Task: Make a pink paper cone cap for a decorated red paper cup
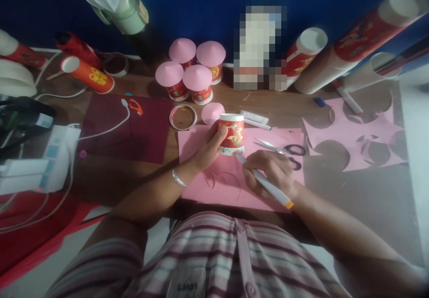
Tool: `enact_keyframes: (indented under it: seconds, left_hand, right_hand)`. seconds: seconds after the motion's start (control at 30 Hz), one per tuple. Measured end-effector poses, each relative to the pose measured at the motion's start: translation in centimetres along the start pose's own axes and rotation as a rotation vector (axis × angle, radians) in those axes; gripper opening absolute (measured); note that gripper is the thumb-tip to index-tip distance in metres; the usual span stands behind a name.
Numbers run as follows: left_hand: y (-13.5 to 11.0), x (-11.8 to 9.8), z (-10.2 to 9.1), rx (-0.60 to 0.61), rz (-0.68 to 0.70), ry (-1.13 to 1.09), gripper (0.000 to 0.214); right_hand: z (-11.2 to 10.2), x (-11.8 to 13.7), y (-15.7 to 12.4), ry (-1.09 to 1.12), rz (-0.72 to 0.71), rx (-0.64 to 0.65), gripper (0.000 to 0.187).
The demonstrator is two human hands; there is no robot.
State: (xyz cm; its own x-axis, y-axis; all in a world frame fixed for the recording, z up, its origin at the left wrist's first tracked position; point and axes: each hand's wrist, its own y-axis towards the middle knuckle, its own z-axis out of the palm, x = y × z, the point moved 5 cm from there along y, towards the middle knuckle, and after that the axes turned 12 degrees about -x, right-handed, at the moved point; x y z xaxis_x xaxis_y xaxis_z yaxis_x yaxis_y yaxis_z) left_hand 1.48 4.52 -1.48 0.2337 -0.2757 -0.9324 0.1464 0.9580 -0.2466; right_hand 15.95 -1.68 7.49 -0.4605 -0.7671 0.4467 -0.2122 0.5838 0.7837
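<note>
My left hand (208,148) is closed round a red and white paper cup (232,133) that stands mouth-down on a pink paper sheet (201,186). My right hand (273,173) grips a white marker (268,185) with an orange end, its tip touching the paper at the cup's rim. A curved pen line shows on the sheet near my hands. Scissors (283,148) lie on the sheet just behind my right hand.
Several cups with pink cone lids (197,78) stand at the back, with a pink disc (212,112) and a tape ring (182,117) in front. Cut pink scraps (355,139) lie right. Stacked cup sleeves (365,39) lean at back right. A dark red sheet (127,132), cables and a power strip (40,164) lie left.
</note>
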Motion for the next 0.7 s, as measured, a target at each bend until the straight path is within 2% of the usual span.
enact_keyframes:
  seconds: [0.7]
  left_hand:
    - [-0.04, -0.35, 0.05, -0.001, 0.023, 0.029, 0.053]
  right_hand:
    - [0.10, -0.17, -0.03, -0.014, -0.004, -0.008, 0.016]
